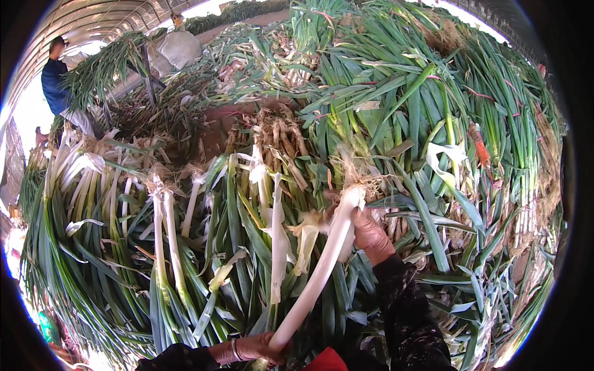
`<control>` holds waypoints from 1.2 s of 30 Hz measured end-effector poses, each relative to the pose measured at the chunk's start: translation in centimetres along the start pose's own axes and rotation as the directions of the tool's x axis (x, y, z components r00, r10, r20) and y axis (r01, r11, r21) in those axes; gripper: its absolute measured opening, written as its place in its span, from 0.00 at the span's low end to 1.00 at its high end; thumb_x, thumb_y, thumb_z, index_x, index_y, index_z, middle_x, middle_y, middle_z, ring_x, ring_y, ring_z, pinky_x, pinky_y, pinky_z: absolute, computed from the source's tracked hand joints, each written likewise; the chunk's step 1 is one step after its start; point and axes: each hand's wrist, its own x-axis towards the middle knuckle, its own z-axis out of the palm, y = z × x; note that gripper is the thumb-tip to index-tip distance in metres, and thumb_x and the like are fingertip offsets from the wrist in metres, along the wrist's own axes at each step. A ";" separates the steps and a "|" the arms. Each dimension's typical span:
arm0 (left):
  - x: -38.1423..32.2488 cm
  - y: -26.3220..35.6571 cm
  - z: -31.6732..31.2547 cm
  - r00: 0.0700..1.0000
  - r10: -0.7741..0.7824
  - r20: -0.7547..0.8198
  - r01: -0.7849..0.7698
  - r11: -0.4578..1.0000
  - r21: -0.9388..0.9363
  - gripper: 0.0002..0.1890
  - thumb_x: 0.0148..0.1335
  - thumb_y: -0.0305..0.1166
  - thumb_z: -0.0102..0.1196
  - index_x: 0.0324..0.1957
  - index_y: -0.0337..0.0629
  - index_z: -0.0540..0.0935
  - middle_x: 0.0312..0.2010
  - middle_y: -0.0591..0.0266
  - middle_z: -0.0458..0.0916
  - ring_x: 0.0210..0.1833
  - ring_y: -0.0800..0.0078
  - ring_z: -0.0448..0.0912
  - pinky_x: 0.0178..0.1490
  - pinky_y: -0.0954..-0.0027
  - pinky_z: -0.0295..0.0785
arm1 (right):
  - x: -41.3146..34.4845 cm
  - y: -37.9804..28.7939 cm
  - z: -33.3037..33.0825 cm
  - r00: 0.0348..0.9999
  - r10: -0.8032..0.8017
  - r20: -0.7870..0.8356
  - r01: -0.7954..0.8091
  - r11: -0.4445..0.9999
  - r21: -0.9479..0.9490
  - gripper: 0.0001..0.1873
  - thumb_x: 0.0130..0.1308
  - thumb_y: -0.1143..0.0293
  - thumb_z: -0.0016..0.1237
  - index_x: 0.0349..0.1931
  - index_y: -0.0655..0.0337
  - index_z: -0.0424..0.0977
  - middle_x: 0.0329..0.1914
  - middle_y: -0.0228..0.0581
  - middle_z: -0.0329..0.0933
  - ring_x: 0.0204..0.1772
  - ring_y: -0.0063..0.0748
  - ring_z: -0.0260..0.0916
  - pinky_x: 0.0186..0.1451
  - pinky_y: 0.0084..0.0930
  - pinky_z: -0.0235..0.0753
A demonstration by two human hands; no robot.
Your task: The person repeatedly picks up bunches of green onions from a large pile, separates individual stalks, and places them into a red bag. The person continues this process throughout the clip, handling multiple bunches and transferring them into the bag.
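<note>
A thick white scallion stalk [320,269] slants across in front of me, its hairy roots [362,178] at the upper end. My left hand [255,348], with a bracelet at the wrist, grips it low down, near the bottom of the view. Around the stalk just below the roots, my right hand [370,234] is closed; some of its fingers are blurred or hidden behind the stalk. A loose pale outer skin [306,243] hangs beside the right hand. Left of the stalk, two white-stemmed scallions [167,227] lie on green leaves, roots away from me. A strip of peeled skin [277,250] lies nearer.
Bundled scallions [496,102] with pink ties are heaped high at the right. An orange-handled object [481,150] sticks out among them. More scallions [88,185] lie at left. Beyond are leaf scraps, a white sack [181,48] and a person [56,79] beside a loaded rack.
</note>
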 end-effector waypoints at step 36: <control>-31.6 35.2 -17.6 0.173 0.923 -0.343 0.554 0.196 0.809 0.35 0.55 0.40 0.59 0.57 0.23 0.61 0.36 0.45 0.77 0.29 0.62 0.77 0.35 0.63 0.75 | -9.4 8.5 5.7 0.832 0.239 0.501 0.527 -0.058 -0.848 0.33 0.39 0.64 0.62 0.52 0.53 0.70 0.54 0.37 0.67 0.65 0.44 0.57 0.69 0.50 0.47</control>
